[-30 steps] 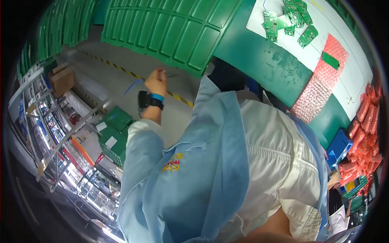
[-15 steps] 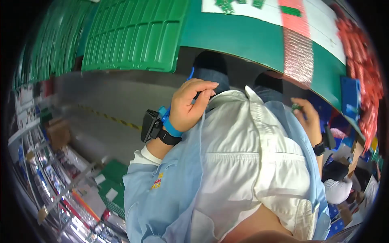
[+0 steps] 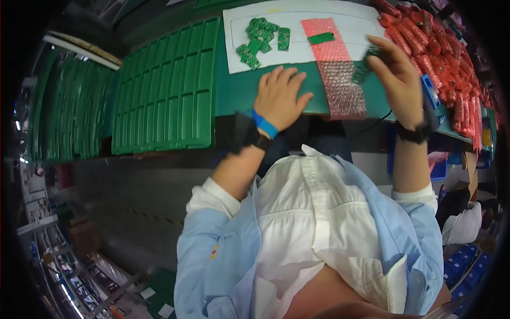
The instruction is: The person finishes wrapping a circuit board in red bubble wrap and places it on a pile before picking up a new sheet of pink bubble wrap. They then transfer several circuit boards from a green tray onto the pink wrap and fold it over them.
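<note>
My left hand (image 3: 280, 99) rests on the green tabletop near its front edge, fingers spread and holding nothing. My right hand (image 3: 399, 82) is raised above the table's right part, thumb and fingers pinching a small green circuit board (image 3: 374, 51) blurred by motion. Left of it lies a strip of pink and clear bubble wrap (image 3: 344, 87), its near end at the table edge. One green circuit board (image 3: 322, 38) lies across the pink part. Beyond my left hand, a loose pile of circuit boards (image 3: 261, 40) sits on a white sheet (image 3: 234, 32).
A green compartment tray (image 3: 164, 87) occupies the table's left side, beside stacked green trays (image 3: 66, 106). Red-wrapped bundles (image 3: 425, 48) are heaped at the right, with a small blue bin (image 3: 430, 91) nearby. Another person's white sleeve (image 3: 462, 223) shows at far right.
My view has tilted up to show more tabletop. Both hands have come from near my body to the table; the left has unfolded onto it, the right has risen with the circuit board.
</note>
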